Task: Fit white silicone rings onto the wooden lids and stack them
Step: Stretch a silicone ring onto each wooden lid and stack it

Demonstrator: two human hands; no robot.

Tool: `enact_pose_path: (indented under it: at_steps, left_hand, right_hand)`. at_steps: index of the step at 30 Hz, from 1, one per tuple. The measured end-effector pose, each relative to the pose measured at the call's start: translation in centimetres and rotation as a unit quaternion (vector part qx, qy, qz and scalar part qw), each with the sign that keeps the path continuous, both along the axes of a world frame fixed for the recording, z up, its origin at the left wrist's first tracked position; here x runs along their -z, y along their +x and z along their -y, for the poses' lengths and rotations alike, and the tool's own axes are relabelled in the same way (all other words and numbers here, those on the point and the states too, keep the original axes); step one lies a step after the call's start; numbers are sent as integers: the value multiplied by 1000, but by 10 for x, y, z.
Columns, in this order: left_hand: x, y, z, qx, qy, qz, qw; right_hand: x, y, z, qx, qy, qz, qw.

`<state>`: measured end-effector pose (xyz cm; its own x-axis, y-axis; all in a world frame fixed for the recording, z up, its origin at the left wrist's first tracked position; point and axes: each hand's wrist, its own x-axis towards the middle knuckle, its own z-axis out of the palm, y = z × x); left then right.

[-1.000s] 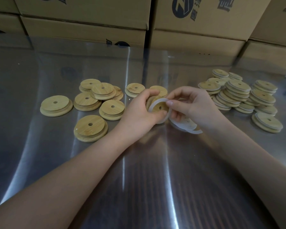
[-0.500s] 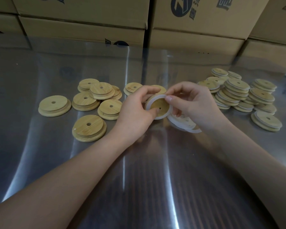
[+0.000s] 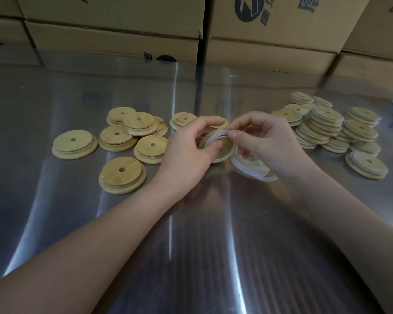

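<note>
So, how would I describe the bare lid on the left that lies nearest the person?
Find the steel table, then the group of bare wooden lids on its left half. Your lid lies at the group's near edge; no other lid there is so close to the person.

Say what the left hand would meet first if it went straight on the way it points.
The left hand, gripping the lid, points right and away; it would likely meet the right hand pinching the white ring first. Depth is unclear.
</note>
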<state>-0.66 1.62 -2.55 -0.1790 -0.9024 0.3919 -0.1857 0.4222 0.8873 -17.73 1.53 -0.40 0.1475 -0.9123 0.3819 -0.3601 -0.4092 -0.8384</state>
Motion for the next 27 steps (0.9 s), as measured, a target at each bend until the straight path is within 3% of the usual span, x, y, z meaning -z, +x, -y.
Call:
enact_pose_path:
  at_steps: [9, 27]
  left_hand:
    - [1, -1, -2, -3, -3, -22, 1000]
    - [-3, 0, 0, -24, -7, 27, 999]
  right_hand:
    - [-1, 0, 0, 4, -1, -5, 1000]
    - [0, -3, 3, 25, -19, -33, 999]
